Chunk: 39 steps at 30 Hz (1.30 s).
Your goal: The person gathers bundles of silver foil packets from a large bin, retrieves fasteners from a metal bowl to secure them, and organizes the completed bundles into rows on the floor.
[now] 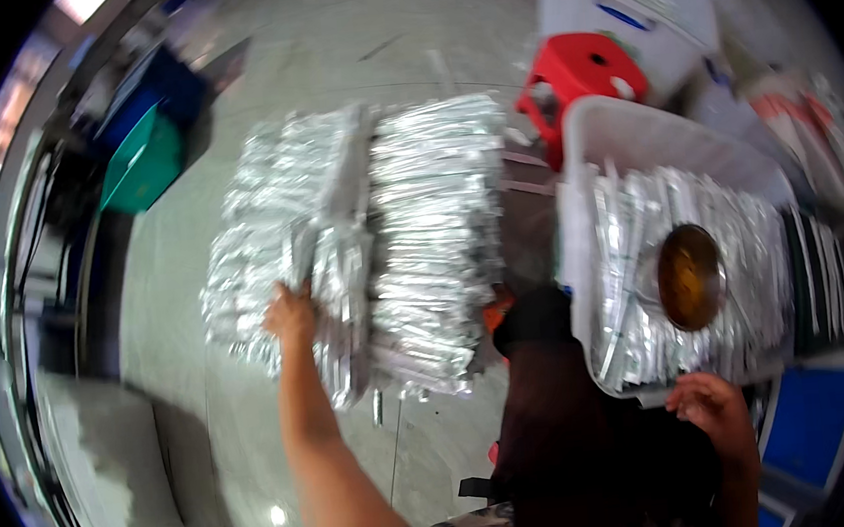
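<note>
My left hand is on the left pile of long, thin, clear-plastic-wrapped packets, its fingers closed on a silvery packet at the top. Blur and the shiny wrapping hide the fingertips. Beside that pile lies a second stack of packets, laid crosswise in a dense row. My right hand hangs by the near edge of a white plastic bin, fingers loosely bent and apart, with nothing visible in it. More wrapped packets fill the bin, and a round metal bowl with a yellowish-brown inside rests on them.
A red plastic stool stands behind the bin, near a large white tub. Far left are a green crate and a blue crate. A pale sack-like bundle sits at near left. Blue panels lie at right.
</note>
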Available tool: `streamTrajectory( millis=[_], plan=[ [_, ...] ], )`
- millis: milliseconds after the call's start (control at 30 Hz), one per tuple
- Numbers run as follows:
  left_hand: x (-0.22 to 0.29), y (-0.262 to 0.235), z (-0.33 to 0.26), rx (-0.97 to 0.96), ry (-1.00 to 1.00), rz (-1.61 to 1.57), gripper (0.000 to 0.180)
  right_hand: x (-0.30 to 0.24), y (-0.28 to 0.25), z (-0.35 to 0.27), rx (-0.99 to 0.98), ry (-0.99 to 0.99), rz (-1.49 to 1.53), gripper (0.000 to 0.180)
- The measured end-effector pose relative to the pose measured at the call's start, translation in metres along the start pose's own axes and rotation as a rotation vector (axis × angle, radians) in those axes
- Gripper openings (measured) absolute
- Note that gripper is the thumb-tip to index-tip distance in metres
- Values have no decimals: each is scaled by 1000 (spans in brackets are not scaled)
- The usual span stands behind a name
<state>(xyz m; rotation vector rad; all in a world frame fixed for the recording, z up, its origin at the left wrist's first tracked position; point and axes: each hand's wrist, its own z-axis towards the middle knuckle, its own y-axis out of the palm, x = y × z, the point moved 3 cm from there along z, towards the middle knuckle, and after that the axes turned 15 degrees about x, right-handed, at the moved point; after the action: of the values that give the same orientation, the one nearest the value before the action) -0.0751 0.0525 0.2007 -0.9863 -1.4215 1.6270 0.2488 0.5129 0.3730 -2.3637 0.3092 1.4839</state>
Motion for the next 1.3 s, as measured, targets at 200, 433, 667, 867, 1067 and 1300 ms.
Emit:
streamTrajectory(
  millis=[200, 433, 667, 867, 1067, 1300],
  plan=[
    [-58, 50, 9, 211, 326, 334, 58, 9, -48, 29, 283, -378, -282, 19],
    [19, -42, -108, 694, 312, -155, 76, 97, -243, 74, 990, -457, -731, 61],
    [77, -132, -303, 712, 791, -223, 58, 111, -319, 200, 854, 245, -916, 124],
    [85, -84, -351, 144, 752, -529, 39, 105, -319, 223, 574, 199, -917, 123],
    [90, -62, -349, 153, 729, -540, 42, 121, -298, 207, 748, 43, -928, 111],
    [83, -47, -342, 154, 716, -565, 46, 113, -282, 212, 782, 124, -1128, 83]
  ],
)
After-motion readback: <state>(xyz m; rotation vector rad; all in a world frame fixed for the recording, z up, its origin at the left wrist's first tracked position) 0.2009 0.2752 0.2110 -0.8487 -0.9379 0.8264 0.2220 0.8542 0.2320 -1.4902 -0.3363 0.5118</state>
